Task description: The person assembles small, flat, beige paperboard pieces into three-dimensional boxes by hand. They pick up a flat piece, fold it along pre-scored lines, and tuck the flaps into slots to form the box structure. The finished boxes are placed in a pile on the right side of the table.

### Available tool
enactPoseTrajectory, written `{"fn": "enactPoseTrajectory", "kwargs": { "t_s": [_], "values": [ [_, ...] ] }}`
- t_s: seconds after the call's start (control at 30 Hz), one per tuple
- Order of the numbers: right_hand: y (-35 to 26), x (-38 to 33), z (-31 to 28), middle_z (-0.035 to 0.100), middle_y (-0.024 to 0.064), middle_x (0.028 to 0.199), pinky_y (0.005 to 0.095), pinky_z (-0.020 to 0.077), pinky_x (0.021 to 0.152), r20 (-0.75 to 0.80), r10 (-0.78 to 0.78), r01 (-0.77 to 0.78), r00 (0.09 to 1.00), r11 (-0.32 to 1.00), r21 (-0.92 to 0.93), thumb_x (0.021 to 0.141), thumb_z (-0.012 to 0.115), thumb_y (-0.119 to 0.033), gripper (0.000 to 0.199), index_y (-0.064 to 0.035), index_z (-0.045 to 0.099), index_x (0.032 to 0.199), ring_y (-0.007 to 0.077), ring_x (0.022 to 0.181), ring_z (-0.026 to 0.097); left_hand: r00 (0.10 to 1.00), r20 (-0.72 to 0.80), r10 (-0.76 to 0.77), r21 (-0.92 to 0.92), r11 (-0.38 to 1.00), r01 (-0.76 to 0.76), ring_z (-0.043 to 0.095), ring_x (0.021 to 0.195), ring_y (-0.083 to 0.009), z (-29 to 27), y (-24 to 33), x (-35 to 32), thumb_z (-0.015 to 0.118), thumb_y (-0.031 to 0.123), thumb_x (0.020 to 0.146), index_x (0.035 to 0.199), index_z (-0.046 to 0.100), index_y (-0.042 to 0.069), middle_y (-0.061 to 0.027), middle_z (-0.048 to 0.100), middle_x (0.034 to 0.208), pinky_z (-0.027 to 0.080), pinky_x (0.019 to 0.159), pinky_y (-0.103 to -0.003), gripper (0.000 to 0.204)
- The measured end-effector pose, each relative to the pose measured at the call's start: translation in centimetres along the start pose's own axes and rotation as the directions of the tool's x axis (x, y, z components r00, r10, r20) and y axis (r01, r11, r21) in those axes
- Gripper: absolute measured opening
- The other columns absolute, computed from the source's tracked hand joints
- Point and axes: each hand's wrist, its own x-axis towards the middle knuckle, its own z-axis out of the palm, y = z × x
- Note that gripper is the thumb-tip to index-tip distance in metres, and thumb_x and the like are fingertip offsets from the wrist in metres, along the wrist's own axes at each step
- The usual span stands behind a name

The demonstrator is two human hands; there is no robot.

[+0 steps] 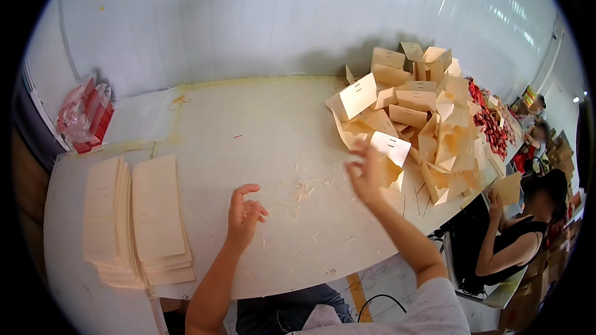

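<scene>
- With our right hand [365, 174] at the near-left side of the heap of folded cards [410, 116], we would do well to work lightly there, touching cards by their edges so that no fold is crushed.
- We should also keep the cards nearest the bench [248, 118] edge from being nudged over it, and keep the pale slivers [302, 190] from getting caught in the folds.
- The nearest folded card [392, 142] stands just beside our right hand, on its right; blur keeps us from telling whether the fingers touch it.
- That hand's fingers are parted, and we see nothing gripped between them.
- Our left hand [244, 214] is empty, fingers loosely curled, above the bench and left of the slivers, well apart from the heap.
- Two stacks of flat cards, the outer stack [101, 211] and the inner stack [158, 208], lie farther to its left.
</scene>
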Motion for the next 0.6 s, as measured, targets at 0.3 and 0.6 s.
{"fn": "enactPoseTrajectory", "kwargs": {
  "t_s": [0.3, 0.6],
  "values": [
    [-2.9, -6.0, 8.9, 0.039, 0.0130, 0.116, 0.0302, 0.0439, 0.071, 0.293, -0.172, 0.146, 0.940, 0.983, 0.111, 0.074, 0.055, 0.004, 0.030, -0.0035, 0.046, 0.103, 0.0246, 0.095, 0.048, 0.895, -0.403, 0.192, 0.911, -0.008, 0.412, 0.023, 0.123, -0.0419, -7.8, 5.9, -3.3, 0.070, 0.028, 0.065, 0.119, 0.044, 0.009, -0.0204, 0.030, 0.132, 0.020, 0.099, -0.055, 0.063],
    [-2.2, -6.1, 9.8, 0.042, 0.0105, 0.108, 0.0224, 0.0430, 0.057, 0.280, -0.059, 0.002, 0.958, 0.980, 0.201, 0.075, 0.053, 0.006, 0.027, -0.0050, 0.047, 0.099, 0.0138, 0.076, 0.051, 0.798, -0.585, -0.147, 0.809, -0.028, 0.588, 0.023, 0.124, -0.0441, -11.8, 5.2, -5.0, 0.067, 0.036, 0.066, 0.125, 0.039, 0.010, -0.0182, 0.029, 0.135, 0.016, 0.100, -0.056, 0.071]
  ]
}}
